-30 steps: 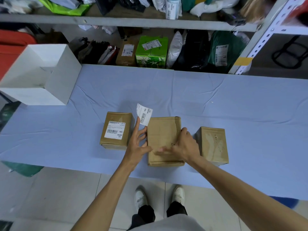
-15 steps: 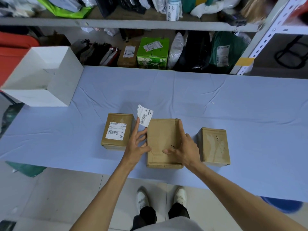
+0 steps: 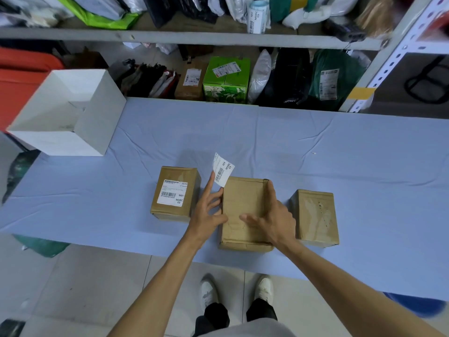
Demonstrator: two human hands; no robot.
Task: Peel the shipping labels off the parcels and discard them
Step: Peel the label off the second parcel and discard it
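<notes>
Peel complete on the middle brown cardboard parcel (image 3: 243, 198). The left hand (image 3: 209, 210) pinches the detached white shipping label (image 3: 222, 170) just beyond it; the right hand (image 3: 269, 217) rests spread on top. Next: discard, likely into the open white box (image 3: 92, 122).

In a row on table (image 3: 315, 154): left parcel (image 3: 175, 193), middle parcel (image 3: 244, 203), right parcel (image 3: 314, 216). Over middle parcel, label (image 3: 223, 170). Far left, behind, box (image 3: 92, 127).

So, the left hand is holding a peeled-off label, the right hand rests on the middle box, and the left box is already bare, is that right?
Not quite: the left box is not bare, as its shipping label is on top, as the head view shows. The rest holds: the left hand pinches the peeled-off label and the right hand rests on the middle box.
</notes>
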